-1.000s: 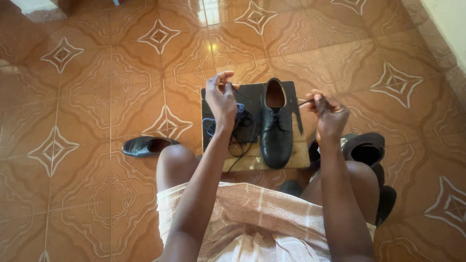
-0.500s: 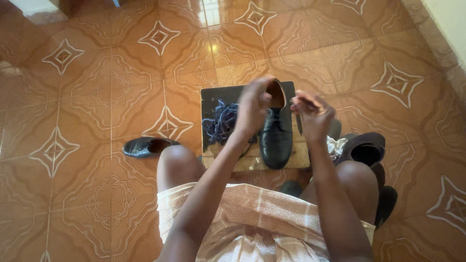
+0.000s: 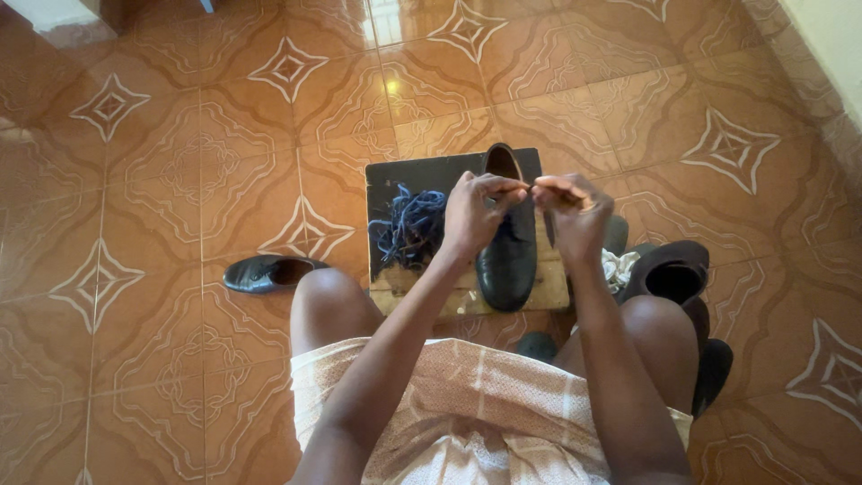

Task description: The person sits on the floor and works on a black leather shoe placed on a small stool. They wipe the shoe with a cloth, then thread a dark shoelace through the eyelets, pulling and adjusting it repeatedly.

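Shoe of black polished leather [image 3: 508, 251] is lying on a small dark wooden bench [image 3: 395, 180], directly below the two hands, with its long axis running away from the person: the toe is pointing back toward the knees and the open heel end is facing the far edge of the bench. Both hands are hovering just above the shoe's laced part and meeting fingertip to fingertip; the left hand [image 3: 473, 212] is pinching narrow with thumb and forefinger, and the right hand [image 3: 571, 211] is pinching narrow in the same way, and between them they seem to be holding something thin, perhaps a lace end, though it is too small to tell for certain. The left hand is sitting slightly nearer to the shoe's middle line, the right a little off to its side. A tangled bundle of blue cord [image 3: 411, 224] is lying on the bench just beside the shoe on the left. A second black leather shoe [image 3: 267, 272] is resting on its side on the orange patterned tile floor [image 3: 162, 162], well apart to the left. Dark brown shoes [image 3: 672, 274] and a crumpled pale cloth [image 3: 618, 268] are crowding near the right knee. Nothing is standing between the hands and the shoe below them.
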